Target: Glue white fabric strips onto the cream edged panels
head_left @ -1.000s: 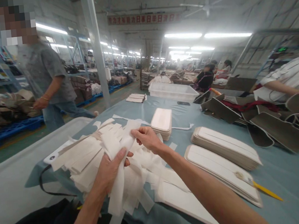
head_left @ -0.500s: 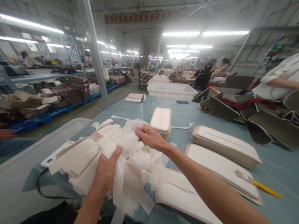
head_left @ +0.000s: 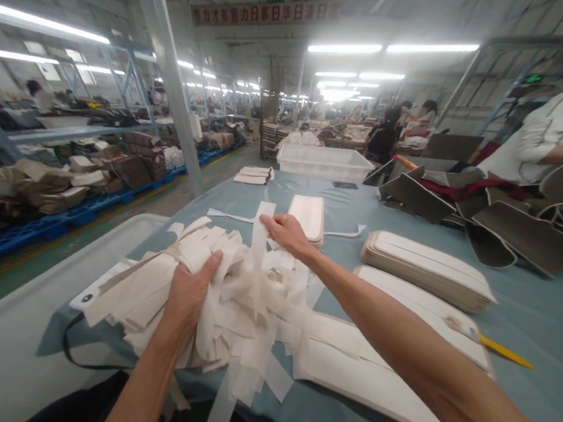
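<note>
My right hand (head_left: pixel 286 232) pinches the upper end of a thin, translucent white strip (head_left: pixel 260 260) between thumb and fingers. The strip hangs down over a heap of loose cream strips (head_left: pixel 158 281). At the left, my left hand (head_left: pixel 193 287) is closed on some of the white strips (head_left: pixel 210 312), its thumb on top and its fingers mostly hidden. Several strips droop over the near table edge. Just beyond my right hand stands a short stack of cream rounded panels (head_left: pixel 308 215). Long white panels (head_left: pixel 351 368) lie under my right forearm.
Further stacks of long panels (head_left: pixel 426 269) lie on the blue-green table cover (head_left: pixel 539 318), with a yellow-handled tool (head_left: pixel 506 351) beside them. A phone (head_left: pixel 344 185) and white bin (head_left: pixel 324 161) are at the back. Dark panels (head_left: pixel 530 232) and a co-worker's sleeve (head_left: pixel 548 122) are right.
My right hand has moved slightly up and away, drawing the bunched translucent strip out into one straight length. My left hand has shifted a little left and down. The view has tilted slightly.
</note>
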Available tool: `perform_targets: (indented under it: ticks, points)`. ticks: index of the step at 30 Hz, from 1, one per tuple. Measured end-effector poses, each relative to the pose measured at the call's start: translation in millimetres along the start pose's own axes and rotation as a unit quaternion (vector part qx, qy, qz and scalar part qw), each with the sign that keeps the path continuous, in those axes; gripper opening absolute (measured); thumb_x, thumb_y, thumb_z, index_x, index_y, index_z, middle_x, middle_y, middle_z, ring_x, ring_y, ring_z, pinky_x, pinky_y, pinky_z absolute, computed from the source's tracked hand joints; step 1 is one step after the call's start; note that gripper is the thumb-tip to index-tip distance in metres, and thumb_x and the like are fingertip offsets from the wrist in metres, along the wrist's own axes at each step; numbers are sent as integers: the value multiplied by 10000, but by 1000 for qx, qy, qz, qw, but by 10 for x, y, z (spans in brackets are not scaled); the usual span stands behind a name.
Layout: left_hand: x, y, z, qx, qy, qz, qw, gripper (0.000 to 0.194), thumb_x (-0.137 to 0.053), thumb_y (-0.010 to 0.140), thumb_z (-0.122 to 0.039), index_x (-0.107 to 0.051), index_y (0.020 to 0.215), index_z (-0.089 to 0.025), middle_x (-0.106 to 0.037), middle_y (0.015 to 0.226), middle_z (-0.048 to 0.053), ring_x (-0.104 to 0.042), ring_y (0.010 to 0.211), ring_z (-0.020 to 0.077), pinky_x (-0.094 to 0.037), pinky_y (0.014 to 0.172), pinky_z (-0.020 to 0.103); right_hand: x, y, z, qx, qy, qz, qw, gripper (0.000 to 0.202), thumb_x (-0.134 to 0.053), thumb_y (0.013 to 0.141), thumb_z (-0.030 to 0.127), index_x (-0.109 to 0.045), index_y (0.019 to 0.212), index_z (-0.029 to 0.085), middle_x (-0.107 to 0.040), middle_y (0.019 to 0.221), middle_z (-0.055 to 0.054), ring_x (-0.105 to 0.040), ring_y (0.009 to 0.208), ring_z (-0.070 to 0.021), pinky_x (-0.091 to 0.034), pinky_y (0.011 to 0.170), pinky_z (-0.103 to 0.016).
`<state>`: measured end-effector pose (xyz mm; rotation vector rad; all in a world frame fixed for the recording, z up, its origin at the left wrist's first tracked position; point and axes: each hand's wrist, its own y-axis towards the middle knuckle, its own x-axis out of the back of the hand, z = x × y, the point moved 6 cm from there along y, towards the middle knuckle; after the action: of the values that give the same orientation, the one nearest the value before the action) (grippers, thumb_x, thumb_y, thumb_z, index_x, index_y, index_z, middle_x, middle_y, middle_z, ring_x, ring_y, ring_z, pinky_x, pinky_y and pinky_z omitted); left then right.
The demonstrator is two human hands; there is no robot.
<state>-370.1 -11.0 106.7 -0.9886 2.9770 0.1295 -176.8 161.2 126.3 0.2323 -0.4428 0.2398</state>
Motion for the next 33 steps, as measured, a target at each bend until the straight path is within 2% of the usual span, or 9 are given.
perform_targets:
  ticks: [2,5,9,15,18,21,25,30,33]
  points:
    - [-54,57,-73,-3,17,-1,1000,597,-902,625,-531,-784,1087,-173,-841,1078,109,-770,916,267,-622,770,345,79,88,60,-15,-26,-12,999,572,-646,896,728,-559,641,224,-632,628,1,-554,635,-151,-367,601,-267]
    - [-141,130,-169,-13,53,-2,998,505,-925,595,-498,-793,956,-172,-837,944,90,-753,862,275,-609,723,345,110,142,107,-55,-66,56,995,645,-533,958,792,-610,678,216,-733,723,-67,-621,644,-185,-416,641,-303]
    - [-213,206,-208,-17,90,-11,996,447,-908,651,-504,-784,904,-157,-819,905,64,-727,878,262,-565,691,311,165,-40,55,-25,-131,105,986,651,-474,1029,744,-683,748,195,-795,840,-113,-660,673,-199,-436,669,-315]
    - [-239,298,-143,-5,74,5,997,412,-833,768,-490,-781,987,-145,-809,977,20,-679,882,179,-516,700,235,260,-584,-428,-5,-144,189,971,414,-617,1045,458,-742,776,169,-806,817,-62,-664,634,-143,-428,609,-252]
    - [-229,329,-129,24,42,41,998,511,-843,745,-519,-762,1071,-134,-816,1029,36,-666,821,162,-520,655,227,329,-748,-611,-9,-165,208,964,362,-648,1028,470,-794,876,176,-814,853,-44,-688,687,-143,-432,622,-245]
    - [-212,338,-157,48,21,99,994,645,-859,750,-570,-735,1213,-138,-820,1161,76,-685,855,161,-547,687,226,332,-840,-721,-6,-256,228,939,366,-691,991,547,-821,1005,205,-825,992,-52,-727,858,-187,-443,688,-268]
    - [-156,348,-218,38,80,134,987,697,-830,807,-532,-687,1385,-169,-782,1329,110,-693,833,150,-513,647,206,208,-961,-800,-31,-309,247,918,503,-798,879,643,-800,1141,213,-821,1133,-90,-743,1023,-280,-488,789,-327]
    - [-55,360,-290,-12,152,58,987,563,-704,902,-450,-704,1371,-140,-752,1384,135,-689,775,130,-482,637,207,-97,-1145,-702,21,-421,226,878,805,-785,785,795,-739,1283,163,-751,1300,-194,-683,1217,-370,-529,969,-424]
    - [-35,290,-292,-27,162,46,985,577,-670,899,-466,-702,1343,-100,-769,1326,155,-653,717,119,-473,631,222,-272,-1193,-673,31,-463,213,860,709,-763,844,672,-735,1282,115,-718,1344,-231,-656,1256,-373,-528,1019,-438]
